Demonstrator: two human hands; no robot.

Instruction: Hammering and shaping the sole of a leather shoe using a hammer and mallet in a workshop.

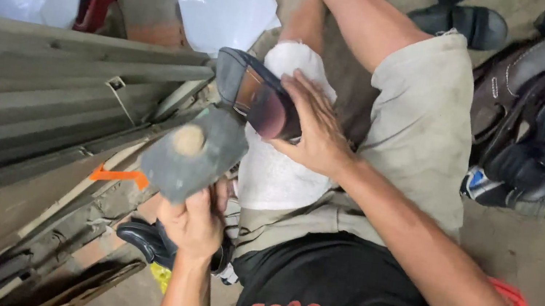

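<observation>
At the far left, grey metal sheets (37,106) are stacked at a slant, with an orange strip (119,174) lying on their lower edge. Just right of them, the left hand (195,225) is clenched around the handle of a tool whose flat grey head (195,151) carries a round, worn tan patch; it looks like a hammer or a mallet, though the handle is hidden inside the fist and the kind cannot be told for certain. The head is held raised, near the shoe but not touching it.

A dark shoe (261,96) is laid sole-up on a white cloth (277,168) spread over the lap. Its sole is seen as brown and reddish inside a dark rim. The right hand (317,127) is pressed flat on the heel end, fingers spread, steadying rather than gripping; no closed grip is formed there.

As a judgement: the shoe is already positioned and pinned for work on its sole, and the tool is in hand, but the sole is not shown as finished; whether any part has been fixed down cannot be read from this view.

Below the left hand, a second black shoe (144,238) rests on the floor. At the far right, a heap of other footwear (540,139) is piled, with a dark sandal (467,23) above it.
</observation>
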